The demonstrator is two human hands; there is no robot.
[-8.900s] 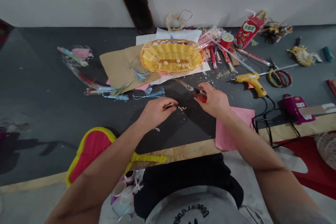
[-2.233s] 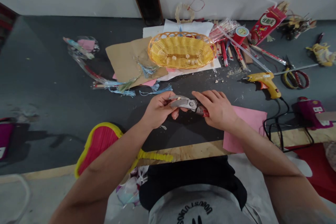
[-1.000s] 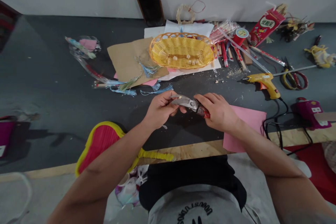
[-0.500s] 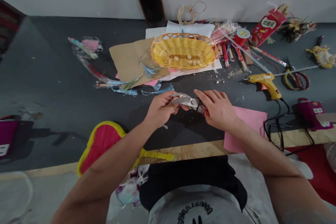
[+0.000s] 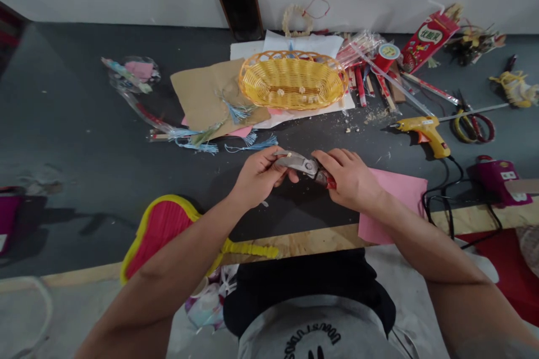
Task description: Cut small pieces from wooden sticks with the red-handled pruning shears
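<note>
My right hand [image 5: 351, 176] is closed around the red handles of a pair of pruning shears [image 5: 309, 167], whose metal blades point left. At the blade end, my left hand [image 5: 256, 176] is closed in a pinch, its thumb and fingers right beside the blades. A tiny pale piece [image 5: 289, 154] shows at the blades, and I cannot make out fully what my left fingers hold. Beyond the hands stands a yellow woven basket [image 5: 292, 81] with a few small pale pieces in it. Blue tassels [image 5: 263, 143] lie just past my left hand.
To the right lie a yellow glue gun [image 5: 425, 132] with a black cord, scissors [image 5: 471, 126] and pink paper [image 5: 396, 202]. A red thread spool [image 5: 385, 59] and red drink carton [image 5: 429, 39] stand behind. A red-and-yellow fan-shaped item [image 5: 155, 230] sits under my left forearm.
The view has shifted slightly. Both hands stay almost in place with the shears between them; the left fingers and the blades have moved only a little.
</note>
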